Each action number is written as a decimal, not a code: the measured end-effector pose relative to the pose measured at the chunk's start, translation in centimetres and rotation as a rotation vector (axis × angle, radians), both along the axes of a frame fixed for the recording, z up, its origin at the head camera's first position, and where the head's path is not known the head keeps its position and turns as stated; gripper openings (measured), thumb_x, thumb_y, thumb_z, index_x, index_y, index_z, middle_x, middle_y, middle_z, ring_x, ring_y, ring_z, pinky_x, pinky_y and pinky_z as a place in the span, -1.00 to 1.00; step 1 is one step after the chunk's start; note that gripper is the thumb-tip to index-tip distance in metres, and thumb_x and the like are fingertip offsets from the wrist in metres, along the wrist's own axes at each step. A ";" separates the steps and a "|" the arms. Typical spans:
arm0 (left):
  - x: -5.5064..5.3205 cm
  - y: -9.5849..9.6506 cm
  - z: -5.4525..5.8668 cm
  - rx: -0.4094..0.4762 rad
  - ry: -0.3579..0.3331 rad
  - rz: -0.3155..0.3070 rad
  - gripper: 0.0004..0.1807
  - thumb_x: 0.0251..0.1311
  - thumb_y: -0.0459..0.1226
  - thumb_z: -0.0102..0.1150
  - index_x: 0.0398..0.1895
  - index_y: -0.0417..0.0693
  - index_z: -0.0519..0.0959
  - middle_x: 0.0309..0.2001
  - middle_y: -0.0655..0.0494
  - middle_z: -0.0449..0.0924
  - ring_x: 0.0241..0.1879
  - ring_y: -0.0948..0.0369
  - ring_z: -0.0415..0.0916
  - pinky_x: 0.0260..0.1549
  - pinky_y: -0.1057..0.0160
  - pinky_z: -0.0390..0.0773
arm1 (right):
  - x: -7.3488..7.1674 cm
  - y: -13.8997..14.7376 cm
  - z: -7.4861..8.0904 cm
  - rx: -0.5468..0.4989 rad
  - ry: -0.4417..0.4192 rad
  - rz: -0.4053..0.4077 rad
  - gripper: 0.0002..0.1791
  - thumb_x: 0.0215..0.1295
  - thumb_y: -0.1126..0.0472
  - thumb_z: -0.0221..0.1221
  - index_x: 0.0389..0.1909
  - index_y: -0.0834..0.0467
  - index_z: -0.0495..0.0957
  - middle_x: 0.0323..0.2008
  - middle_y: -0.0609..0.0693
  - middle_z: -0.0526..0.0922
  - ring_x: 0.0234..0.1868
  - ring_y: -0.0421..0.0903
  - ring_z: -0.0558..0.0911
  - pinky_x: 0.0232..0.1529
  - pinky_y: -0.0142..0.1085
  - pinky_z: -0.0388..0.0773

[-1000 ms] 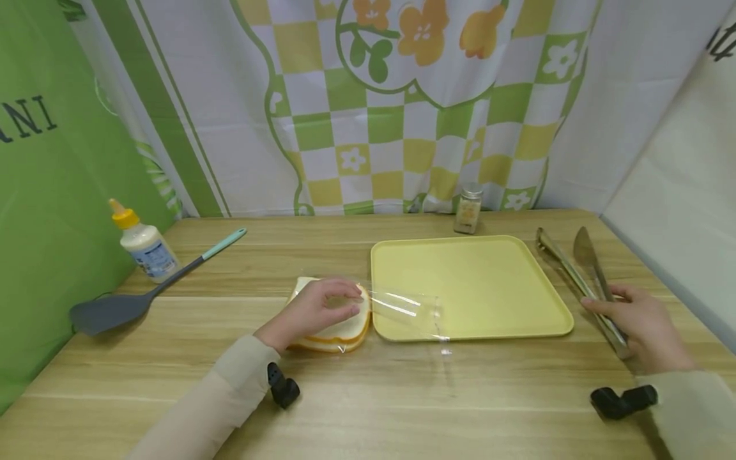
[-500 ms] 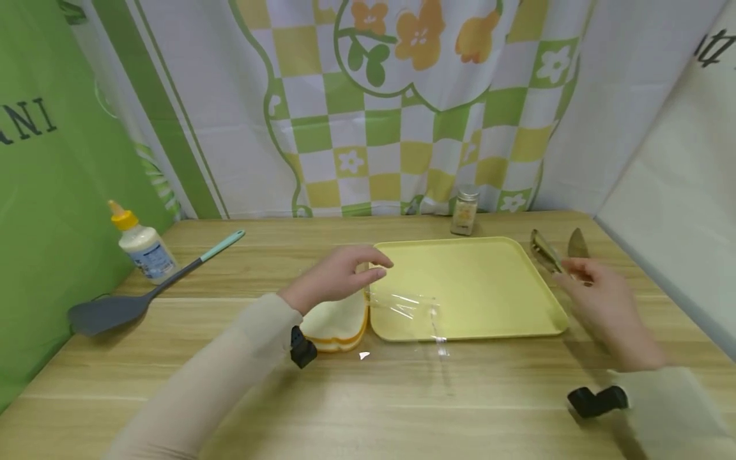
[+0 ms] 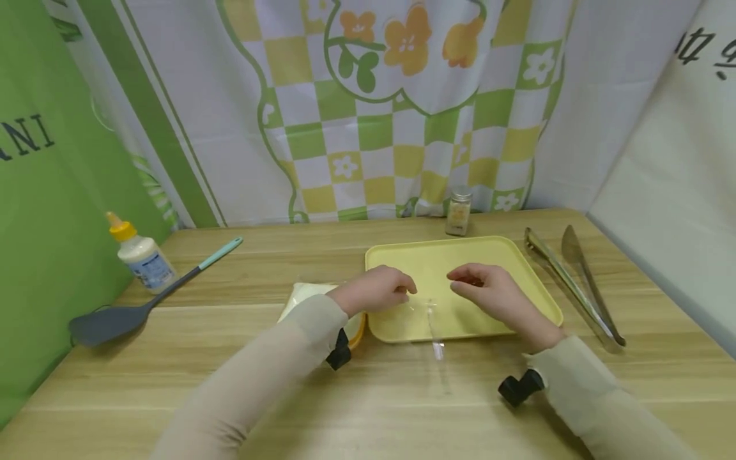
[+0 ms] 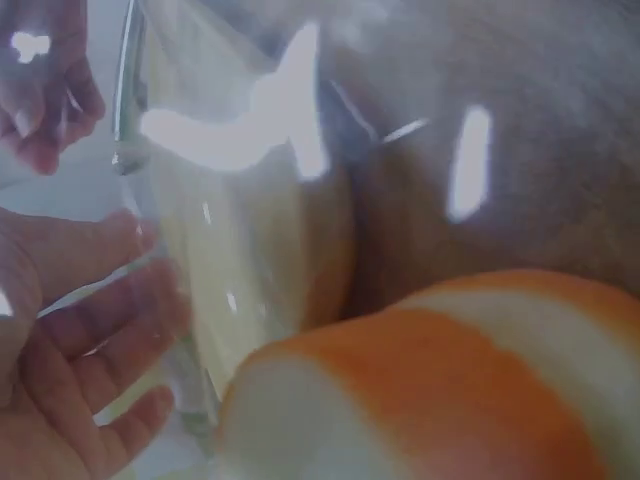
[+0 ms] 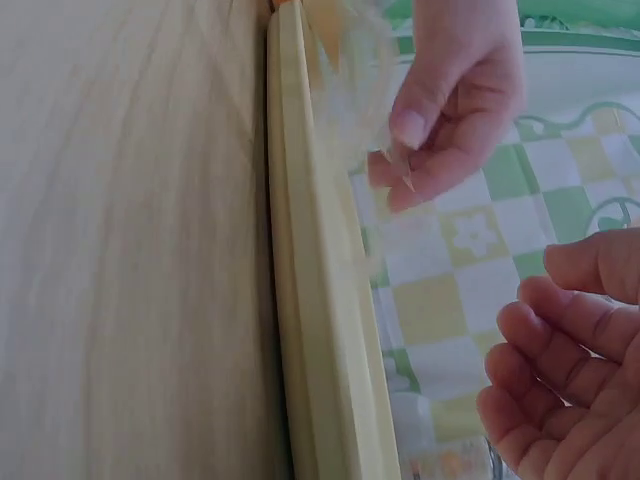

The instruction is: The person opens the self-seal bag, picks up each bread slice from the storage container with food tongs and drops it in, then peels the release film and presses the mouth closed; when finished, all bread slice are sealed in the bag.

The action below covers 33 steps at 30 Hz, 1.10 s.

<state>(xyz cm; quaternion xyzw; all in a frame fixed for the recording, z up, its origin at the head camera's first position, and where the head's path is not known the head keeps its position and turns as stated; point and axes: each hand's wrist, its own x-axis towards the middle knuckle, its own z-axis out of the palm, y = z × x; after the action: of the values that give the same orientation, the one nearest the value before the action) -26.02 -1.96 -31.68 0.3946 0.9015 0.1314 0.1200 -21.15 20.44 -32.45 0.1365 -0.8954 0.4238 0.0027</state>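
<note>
Just left of the yellow tray (image 3: 500, 255), bread slices (image 3: 354, 326) are sitting in a clear plastic bag (image 3: 438, 350). Left hand (image 3: 376, 287) is pinching its film, right hand (image 3: 491, 291) (fingers loosely curled, holding nothing) is hovering over the tray, and a metal-capped glass jar (image 3: 459, 214) is standing behind.

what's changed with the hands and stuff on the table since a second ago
The right hand has let go of the metal tongs and moved left over the tray. The left hand has moved right, from above the bread to over the tray's left part; whether it grips the clear bag is unclear. The tongs, tray, bread, spatula, bottle and jar stayed put.
</note>
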 end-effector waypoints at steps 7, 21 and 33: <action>-0.1 -0.4 -0.5 0.154 0.014 0.070 -0.90 0.24 -0.32 0.10 -0.32 -0.10 0.62 -0.33 0.12 0.62 -0.35 0.27 0.47 -0.30 0.35 0.47 | -1.0 -1.5 -0.1 0.009 -0.031 0.076 -0.65 0.28 0.15 0.13 -0.01 0.28 0.53 -0.09 0.15 0.61 -0.09 0.03 0.57 -0.09 -0.11 0.53; 0.3 -1.1 -1.2 0.324 -0.020 0.196 -0.94 0.25 -0.30 0.09 -0.32 -0.05 0.57 -0.32 0.15 0.60 -0.24 0.24 0.51 -0.20 0.29 0.49 | -2.5 -3.3 -0.2 0.090 -0.029 0.096 -0.86 0.23 0.24 0.15 -0.33 0.23 0.62 -0.37 0.01 0.65 -0.35 -0.14 0.53 -0.31 -0.28 0.48; 0.5 -1.6 -2.0 0.437 -0.051 0.221 -0.93 0.16 -0.36 0.18 -0.30 -0.17 0.56 -0.36 0.12 0.57 -0.28 0.24 0.48 -0.18 0.28 0.47 | -3.1 -3.9 -0.5 -0.059 -0.186 0.073 -0.83 0.11 0.32 0.08 -0.39 0.37 0.56 -0.57 -0.02 0.52 -0.51 -0.13 0.45 -0.45 -0.29 0.47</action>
<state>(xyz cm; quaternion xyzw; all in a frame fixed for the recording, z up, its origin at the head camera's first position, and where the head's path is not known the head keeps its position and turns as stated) -25.50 -3.52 -33.66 0.3066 0.8860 0.3456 0.0390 -24.23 16.50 -32.96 0.1288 -0.8733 0.4607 -0.0918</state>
